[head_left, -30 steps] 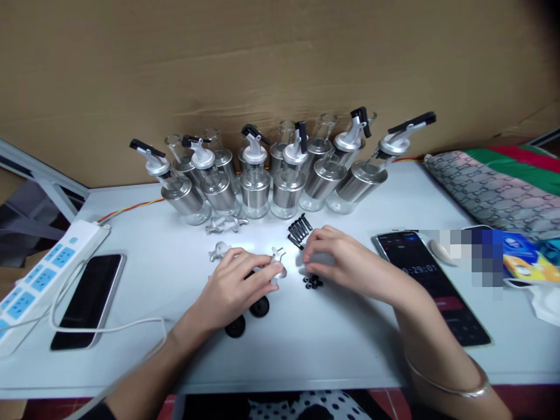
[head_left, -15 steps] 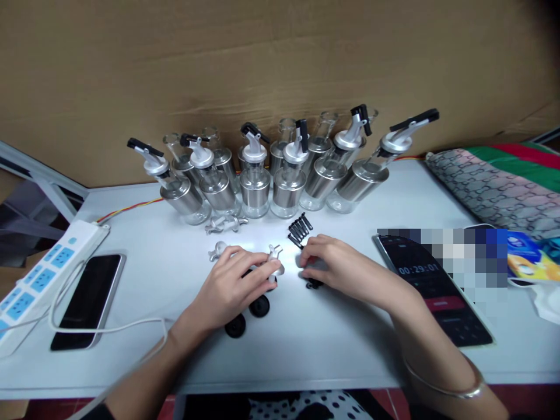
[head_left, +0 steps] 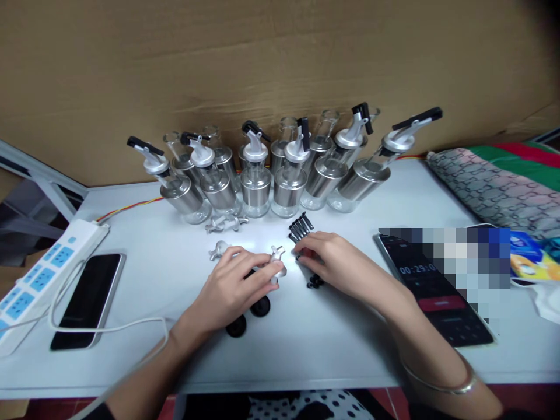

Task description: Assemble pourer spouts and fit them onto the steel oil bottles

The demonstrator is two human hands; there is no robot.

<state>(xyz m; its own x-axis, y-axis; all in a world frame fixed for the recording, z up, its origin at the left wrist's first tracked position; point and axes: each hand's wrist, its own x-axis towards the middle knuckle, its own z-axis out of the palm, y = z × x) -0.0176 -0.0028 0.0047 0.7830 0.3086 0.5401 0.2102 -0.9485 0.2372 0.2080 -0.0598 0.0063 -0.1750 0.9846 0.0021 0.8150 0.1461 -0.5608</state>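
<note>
My left hand [head_left: 238, 283] is closed around a silver pourer spout [head_left: 277, 269], its forked end pointing up between thumb and fingers. To its right, my right hand [head_left: 326, 256] is pinched, with a small black piece [head_left: 298, 258] at the fingertips, too small to make out fully. Just beyond those fingers lies a row of slim black levers [head_left: 303, 224]. Several tiny black rings [head_left: 315, 282] sit under the right wrist side. Black round caps [head_left: 236, 325] lie below my left hand, partly covered by it. More silver spouts [head_left: 225, 224] rest farther back on the table [head_left: 306, 344].
Glass bottles with steel bands [head_left: 255, 189] stand in rows at the back, several topped with pourers. A power strip [head_left: 39, 280] and a phone [head_left: 90, 303] lie left, with a white cable. At right are a timer phone [head_left: 446, 315] and a patterned cushion [head_left: 476, 186].
My right hand has moved slightly up and left from the black rings, which now show more fully, and a small black piece shows at its fingertips. My left hand keeps the spout, nearly still.
</note>
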